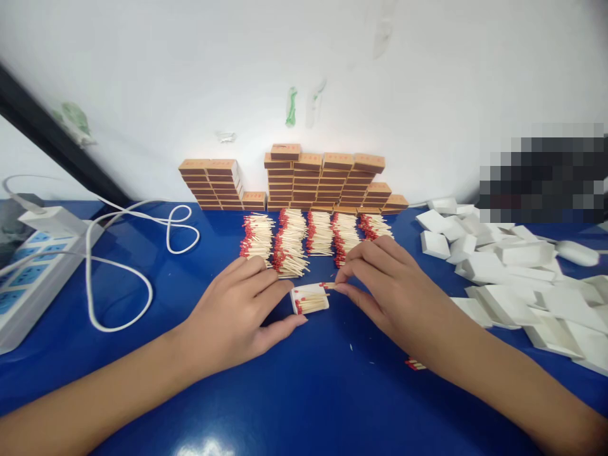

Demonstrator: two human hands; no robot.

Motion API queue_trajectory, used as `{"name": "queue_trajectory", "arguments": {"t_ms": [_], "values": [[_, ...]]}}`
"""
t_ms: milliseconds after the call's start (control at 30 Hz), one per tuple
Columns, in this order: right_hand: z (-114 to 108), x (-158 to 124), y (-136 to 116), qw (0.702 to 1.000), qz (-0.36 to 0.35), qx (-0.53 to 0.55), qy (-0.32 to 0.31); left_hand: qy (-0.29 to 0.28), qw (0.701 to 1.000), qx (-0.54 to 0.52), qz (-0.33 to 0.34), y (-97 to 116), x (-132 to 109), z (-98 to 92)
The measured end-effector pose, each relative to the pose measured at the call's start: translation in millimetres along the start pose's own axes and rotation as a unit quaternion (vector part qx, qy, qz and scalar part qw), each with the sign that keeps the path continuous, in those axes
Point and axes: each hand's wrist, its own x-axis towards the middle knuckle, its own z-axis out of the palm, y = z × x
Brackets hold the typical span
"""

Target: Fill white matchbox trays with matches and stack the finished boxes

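A small white matchbox tray point(293, 303) lies on the blue table in front of me, with several red-headed matches in it. My left hand point(237, 307) steadies the tray at its left end, index finger and thumb closed about it. In the pinched fingers of my right hand point(380, 278) are matches point(329, 286), their red heads over the tray's far right corner; how many I cannot tell. Just beyond both hands, matches point(291, 240) lie in several heaped columns, heads mostly to the left. A few loose matches point(416, 364) show beneath my right forearm.
Brown-sided matchboxes point(304, 180) are stacked along the wall. White empty trays point(517, 291) are heaped at right, near a white mouse-like object point(577, 253). A power strip point(33, 272) and looping white cable point(147, 297) occupy the left of the blue table point(285, 405).
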Motion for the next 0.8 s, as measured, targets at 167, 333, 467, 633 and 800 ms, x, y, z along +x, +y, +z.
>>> {"name": "queue_trajectory", "arguments": {"t_ms": [167, 333, 467, 633, 800], "values": [[4.1, -1.3, -2.0, 1.000, -0.004, -0.006, -0.007, 0.001, 1.000, -0.001, 0.001, 0.5, -0.6, 0.8], [4.4, -0.1, -4.9, 1.000, -0.007, -0.010, -0.001, 0.002, 1.000, -0.008, -0.001, 0.2, -0.6, 0.9], [2.4, 1.1, -8.1, 1.000, -0.013, -0.010, 0.007, -0.002, 1.000, -0.011, -0.003, 0.8, -0.6, 0.6], [0.4, 2.5, -7.0, 1.000, -0.009, -0.013, 0.027, -0.005, 1.000, -0.013, -0.003, 1.5, -1.7, 0.6], [-1.0, 2.5, -2.8, 0.999, -0.014, -0.024, 0.027, 0.007, 1.000, -0.007, -0.003, 0.1, -1.3, 0.8]]}}
